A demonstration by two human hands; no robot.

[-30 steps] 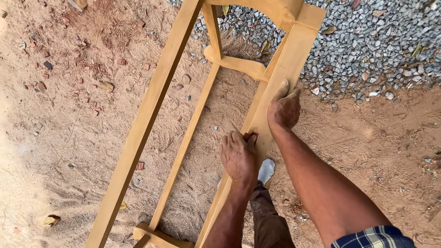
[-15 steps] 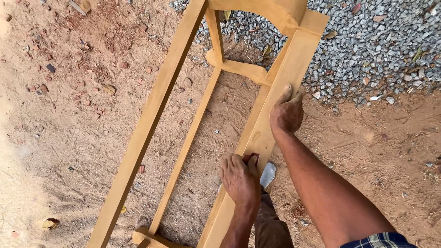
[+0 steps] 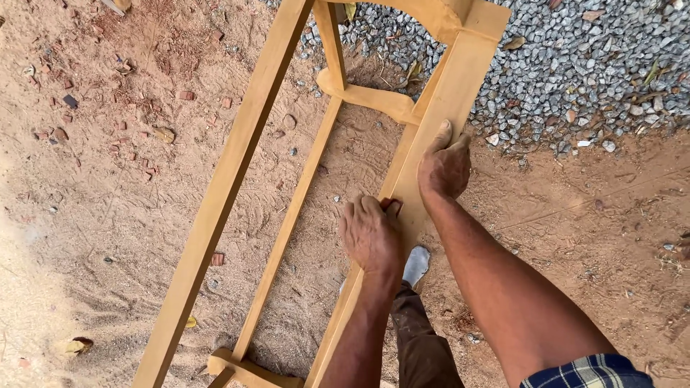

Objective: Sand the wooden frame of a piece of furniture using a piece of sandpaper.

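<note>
A light wooden furniture frame (image 3: 237,165) lies on sandy ground, its long rails running from the bottom of the view to the top. My left hand (image 3: 370,233) presses a small dark sanding piece (image 3: 392,207) against the right-hand rail (image 3: 460,86), fingers curled over it. My right hand (image 3: 445,167) lies flat on the same rail just beyond, palm down and fingers pointing up the rail, holding nothing. Below my left forearm are my trouser leg and a pale shoe (image 3: 417,264), beside the rail.
Grey gravel (image 3: 589,65) covers the ground at the top right. Reddish sand with brick chips (image 3: 108,108) and a few dry leaves spreads to the left. A curved cross piece (image 3: 366,97) joins the rails near the top, and another cross piece (image 3: 244,370) sits at the bottom.
My left hand slid down the rail toward me, then back up toward my right hand, with the dark piece under it. My right hand stayed on the rail.
</note>
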